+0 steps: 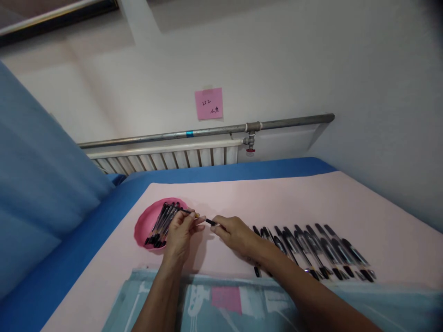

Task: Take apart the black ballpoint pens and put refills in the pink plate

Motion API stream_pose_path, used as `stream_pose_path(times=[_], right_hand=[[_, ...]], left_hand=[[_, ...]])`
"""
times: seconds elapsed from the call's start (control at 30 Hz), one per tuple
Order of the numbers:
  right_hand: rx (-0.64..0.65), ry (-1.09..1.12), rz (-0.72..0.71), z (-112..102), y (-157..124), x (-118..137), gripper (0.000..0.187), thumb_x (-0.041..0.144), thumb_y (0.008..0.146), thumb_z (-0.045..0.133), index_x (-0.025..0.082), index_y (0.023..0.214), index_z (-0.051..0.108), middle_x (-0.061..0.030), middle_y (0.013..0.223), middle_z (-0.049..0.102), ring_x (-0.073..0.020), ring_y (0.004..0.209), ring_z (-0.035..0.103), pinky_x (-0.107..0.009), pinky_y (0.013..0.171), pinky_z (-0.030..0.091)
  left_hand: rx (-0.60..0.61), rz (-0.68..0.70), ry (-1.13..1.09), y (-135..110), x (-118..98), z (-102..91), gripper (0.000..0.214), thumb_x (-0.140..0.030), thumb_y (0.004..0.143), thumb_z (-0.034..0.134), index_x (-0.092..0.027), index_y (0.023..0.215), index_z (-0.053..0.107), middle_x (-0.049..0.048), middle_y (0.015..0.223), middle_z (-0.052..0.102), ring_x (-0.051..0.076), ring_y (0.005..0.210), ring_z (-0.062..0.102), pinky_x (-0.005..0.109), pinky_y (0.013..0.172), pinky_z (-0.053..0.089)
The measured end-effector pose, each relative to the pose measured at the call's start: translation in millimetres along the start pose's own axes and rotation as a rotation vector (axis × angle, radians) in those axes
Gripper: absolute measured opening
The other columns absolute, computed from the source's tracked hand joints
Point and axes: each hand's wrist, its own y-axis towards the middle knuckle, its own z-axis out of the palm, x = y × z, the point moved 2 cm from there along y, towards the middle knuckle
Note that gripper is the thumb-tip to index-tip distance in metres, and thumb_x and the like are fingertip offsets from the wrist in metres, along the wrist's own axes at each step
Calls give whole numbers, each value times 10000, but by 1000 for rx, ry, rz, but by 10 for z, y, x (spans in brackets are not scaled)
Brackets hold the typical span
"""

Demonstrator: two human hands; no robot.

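Observation:
My left hand is closed on a dark pen with a yellowish end, held above the right rim of a pink bowl. Facing that end is a black pen cap, pinched between the thumb and fingers of my right hand. A small gap seems to part the cap from the pen. Several black pens lie side by side in the pink bowl. To the right, partly hidden by my right forearm, pen parts and loose black caps are spread in rows.
A pink sheet covers the blue-edged table. Teal patterned cloth lies along the near edge. Behind stand a radiator and a metal pipe. A blue curtain hangs at the left; a pink note is on the wall.

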Motion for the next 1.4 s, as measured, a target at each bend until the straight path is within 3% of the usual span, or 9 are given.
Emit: stream_pose_path(times=[0.23,0.47,0.9,1.2,1.4], right_hand=[[8,117,26,4,10,14,194,281,826,424,172,779,578,36,599,524,-96,579,435,-197,526,276],[-3,131,12,1,1,10,209,283,828,421,177,845,600,32,622,536,-96,578,432,-199,528,279],[10,232,74,26,2,1,185,298,808,447,170,736,558,47,588,473,-87,559,407,-190,502,257],[18,208,78,29,3,7,196,299,815,438,168,742,565,48,580,481,-90,563,416,-192,507,263],[-7,26,-22,-1,-5,18,190,280,833,433,172,818,588,8,661,569,-106,603,461,-202,543,279]], left_hand=[[20,-29,-13,-12,-38,-15,274,-266,632,694,-147,824,538,2,775,606,166,708,653,227,539,506],[13,-44,-21,-11,-44,-22,253,-246,626,697,-136,787,536,6,731,623,163,679,654,237,551,510],[7,-68,-30,-27,-44,-43,246,-242,621,705,-141,764,533,8,716,637,189,712,665,245,563,513],[18,-87,-58,-11,-41,-52,245,-234,618,708,-142,766,536,8,715,636,189,709,665,266,594,524],[19,-93,-17,-2,-30,-60,263,-259,609,717,-143,759,535,7,709,626,175,676,661,256,576,522]])
